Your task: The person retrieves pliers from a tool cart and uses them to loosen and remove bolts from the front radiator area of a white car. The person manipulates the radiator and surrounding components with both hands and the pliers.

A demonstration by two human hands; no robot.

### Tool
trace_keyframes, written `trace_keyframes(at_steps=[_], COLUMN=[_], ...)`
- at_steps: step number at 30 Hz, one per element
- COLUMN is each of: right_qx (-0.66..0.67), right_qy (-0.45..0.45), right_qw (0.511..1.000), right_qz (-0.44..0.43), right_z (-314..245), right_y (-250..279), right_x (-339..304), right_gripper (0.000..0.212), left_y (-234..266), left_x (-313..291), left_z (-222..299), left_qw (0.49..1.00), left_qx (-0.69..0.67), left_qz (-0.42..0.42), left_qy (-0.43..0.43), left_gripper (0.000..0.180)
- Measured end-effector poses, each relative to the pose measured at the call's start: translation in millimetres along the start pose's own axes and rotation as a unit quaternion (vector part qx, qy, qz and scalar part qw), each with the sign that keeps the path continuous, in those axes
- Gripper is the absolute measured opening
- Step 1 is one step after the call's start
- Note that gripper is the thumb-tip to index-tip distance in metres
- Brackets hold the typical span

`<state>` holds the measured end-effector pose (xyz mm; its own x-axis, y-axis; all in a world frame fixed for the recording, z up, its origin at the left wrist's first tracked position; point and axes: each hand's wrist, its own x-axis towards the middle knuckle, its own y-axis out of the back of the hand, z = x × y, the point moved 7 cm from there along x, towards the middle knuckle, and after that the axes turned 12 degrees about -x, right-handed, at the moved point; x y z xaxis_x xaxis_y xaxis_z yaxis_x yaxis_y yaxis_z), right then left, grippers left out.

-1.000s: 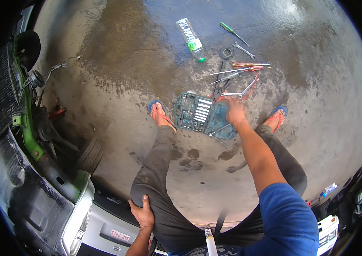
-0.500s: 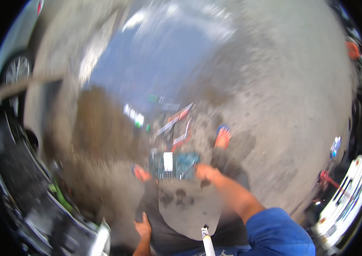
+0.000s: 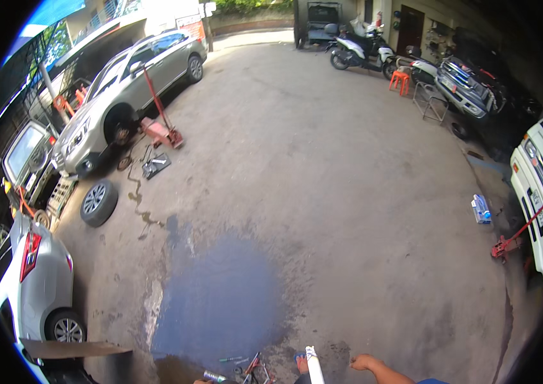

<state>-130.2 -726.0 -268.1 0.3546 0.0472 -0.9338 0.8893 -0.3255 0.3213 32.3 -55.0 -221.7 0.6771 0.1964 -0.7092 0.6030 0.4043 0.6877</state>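
Observation:
My right hand (image 3: 363, 363) reaches in low at the right of centre, over the concrete. Its fingers are curled together; whether anything small sits in them does not show. At the lower edge, a sliver of skin beside a spray can (image 3: 214, 376) may be my left hand or a foot. Its fingers are hidden. Red-handled tools (image 3: 255, 368) lie close to the can, with a thin green tool (image 3: 232, 359) behind them. My sandalled foot (image 3: 301, 363) is right of these. A white cigarette (image 3: 314, 366) juts up from the lower edge, in neither hand.
A wet patch (image 3: 220, 301) covers the floor ahead. Left stand a silver car (image 3: 35, 281), a loose wheel (image 3: 99, 203), a red floor jack (image 3: 161, 132) and a beige car (image 3: 137, 70). Right are a blue box (image 3: 481, 209), another jack (image 3: 508, 246) and a white vehicle (image 3: 534, 198).
The view has tilted up from my legs to the wider yard. The green case that my right hand touched has left the view. That hand now shows apart from it.

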Motion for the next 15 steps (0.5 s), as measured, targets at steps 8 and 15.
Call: trace_keyframes(at_steps=[8, 15], right_qx=[0.075, 0.357], right_qy=[0.015, 0.017], right_qw=[0.983, 0.931], right_qz=[0.164, 0.07], right_z=[-47, -98], right_y=[246, 423], right_x=[86, 116], right_gripper=[0.05, 0.045], left_y=[59, 129], left_x=[86, 246], left_z=[90, 221], left_qw=[0.957, 0.941], left_qx=[-0.185, -0.222], left_qz=[-0.11, -0.183], left_qy=[0.192, 0.177], left_gripper=[0.042, 0.038])
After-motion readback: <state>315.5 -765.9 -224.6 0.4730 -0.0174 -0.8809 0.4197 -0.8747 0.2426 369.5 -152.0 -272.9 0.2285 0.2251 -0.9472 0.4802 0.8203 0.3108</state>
